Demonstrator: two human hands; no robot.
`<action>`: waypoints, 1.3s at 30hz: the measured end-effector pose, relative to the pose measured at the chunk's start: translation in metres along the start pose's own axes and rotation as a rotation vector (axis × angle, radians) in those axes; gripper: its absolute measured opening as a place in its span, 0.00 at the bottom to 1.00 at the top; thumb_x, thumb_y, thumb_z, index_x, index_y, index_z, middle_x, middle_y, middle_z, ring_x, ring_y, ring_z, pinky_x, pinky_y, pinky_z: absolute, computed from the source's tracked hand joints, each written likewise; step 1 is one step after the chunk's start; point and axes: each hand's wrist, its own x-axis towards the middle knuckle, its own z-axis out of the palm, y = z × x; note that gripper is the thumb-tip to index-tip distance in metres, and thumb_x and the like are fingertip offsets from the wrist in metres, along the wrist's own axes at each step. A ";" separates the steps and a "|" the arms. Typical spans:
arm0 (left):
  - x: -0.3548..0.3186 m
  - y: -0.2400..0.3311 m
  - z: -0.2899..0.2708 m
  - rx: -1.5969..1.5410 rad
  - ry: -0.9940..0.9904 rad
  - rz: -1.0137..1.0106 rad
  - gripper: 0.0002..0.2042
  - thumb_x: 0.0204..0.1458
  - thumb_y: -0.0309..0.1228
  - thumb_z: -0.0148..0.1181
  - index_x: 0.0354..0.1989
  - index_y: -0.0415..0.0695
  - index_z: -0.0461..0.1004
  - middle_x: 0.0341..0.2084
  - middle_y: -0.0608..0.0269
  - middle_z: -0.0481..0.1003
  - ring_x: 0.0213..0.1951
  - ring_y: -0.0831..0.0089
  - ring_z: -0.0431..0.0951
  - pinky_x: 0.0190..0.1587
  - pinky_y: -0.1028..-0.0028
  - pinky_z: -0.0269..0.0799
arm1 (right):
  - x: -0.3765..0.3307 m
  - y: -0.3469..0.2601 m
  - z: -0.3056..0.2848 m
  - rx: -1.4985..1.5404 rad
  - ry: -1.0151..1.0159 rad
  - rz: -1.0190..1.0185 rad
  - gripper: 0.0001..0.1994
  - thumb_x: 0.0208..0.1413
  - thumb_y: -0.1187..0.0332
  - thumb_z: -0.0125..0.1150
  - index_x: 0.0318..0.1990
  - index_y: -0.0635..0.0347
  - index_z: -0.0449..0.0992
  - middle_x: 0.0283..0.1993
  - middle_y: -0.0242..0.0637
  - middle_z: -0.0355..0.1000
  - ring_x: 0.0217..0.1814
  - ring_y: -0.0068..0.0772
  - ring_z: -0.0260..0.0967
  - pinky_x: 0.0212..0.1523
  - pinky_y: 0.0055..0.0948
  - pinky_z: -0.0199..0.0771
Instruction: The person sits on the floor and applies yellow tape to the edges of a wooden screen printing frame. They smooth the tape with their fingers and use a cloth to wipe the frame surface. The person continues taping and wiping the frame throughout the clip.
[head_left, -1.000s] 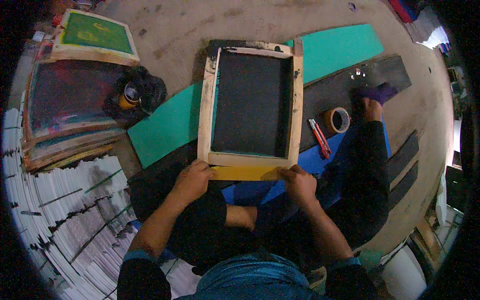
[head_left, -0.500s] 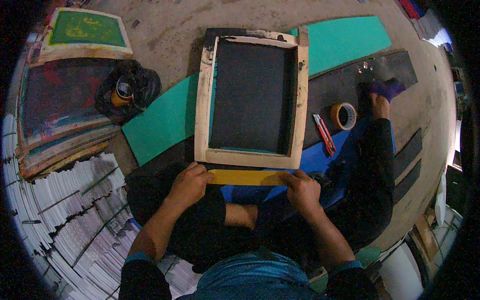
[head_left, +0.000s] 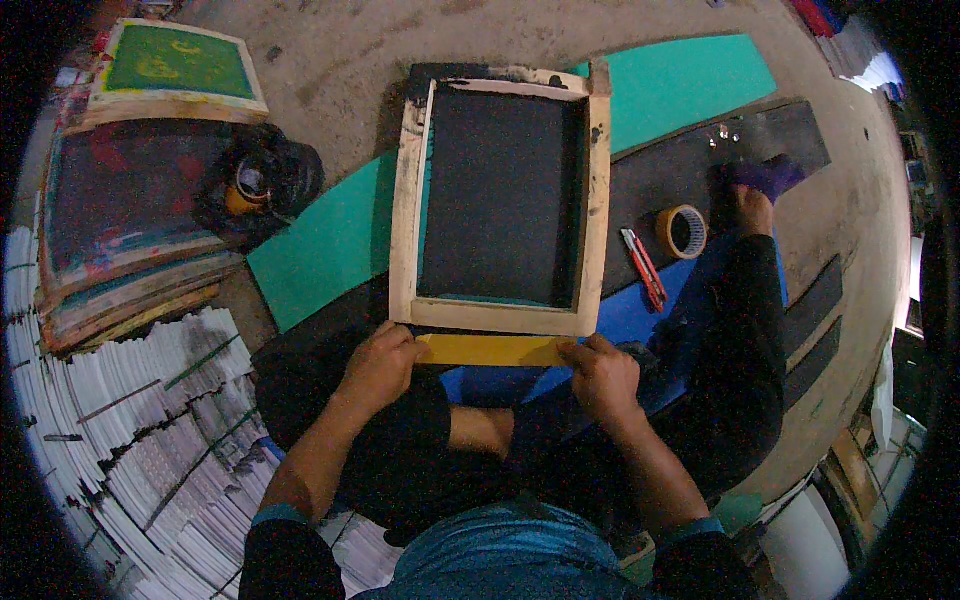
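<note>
Hands on yellow strip [head_left: 492,349], just below near edge of wooden screen frame [head_left: 503,197]: left hand [head_left: 381,362] gripping strip's left end, right hand [head_left: 602,373] its right end, fingers curled shut. Right of frame, red cutter [head_left: 642,269] beside tape roll [head_left: 682,231]; left of frame, ink can [head_left: 245,187].

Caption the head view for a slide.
Both hands, left hand and right hand, press yellow tape along the wooden screen frame's near edge.

A bare concrete floor [head_left: 330,70] is stretching across the scene, dusty and dimly lit. Stacked printing frames [head_left: 130,240] are lying at the left, with fanned piles of white sheets [head_left: 120,430] spreading beneath them.
</note>
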 end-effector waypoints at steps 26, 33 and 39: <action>0.078 -0.021 -0.046 0.061 0.094 -0.007 0.12 0.47 0.20 0.58 0.40 0.40 0.82 0.34 0.56 0.76 0.44 0.58 0.77 0.50 0.63 0.76 | 0.079 0.016 0.001 -0.082 0.081 0.088 0.15 0.53 0.73 0.58 0.44 0.41 0.85 0.37 0.35 0.77 0.34 0.44 0.79 0.34 0.40 0.80; 0.086 -0.028 -0.041 0.082 -0.037 -0.030 0.12 0.48 0.21 0.59 0.41 0.44 0.83 0.35 0.55 0.76 0.45 0.57 0.77 0.51 0.61 0.76 | 0.086 0.018 0.002 -0.130 -0.041 0.098 0.14 0.55 0.71 0.57 0.44 0.41 0.85 0.38 0.35 0.77 0.35 0.44 0.79 0.36 0.41 0.80; 0.088 -0.021 -0.045 0.211 -0.158 0.045 0.09 0.49 0.24 0.58 0.36 0.42 0.83 0.36 0.55 0.76 0.47 0.58 0.76 0.51 0.61 0.76 | 0.083 0.005 -0.001 -0.158 -0.149 0.098 0.13 0.54 0.70 0.58 0.44 0.42 0.85 0.40 0.37 0.77 0.37 0.46 0.79 0.37 0.42 0.81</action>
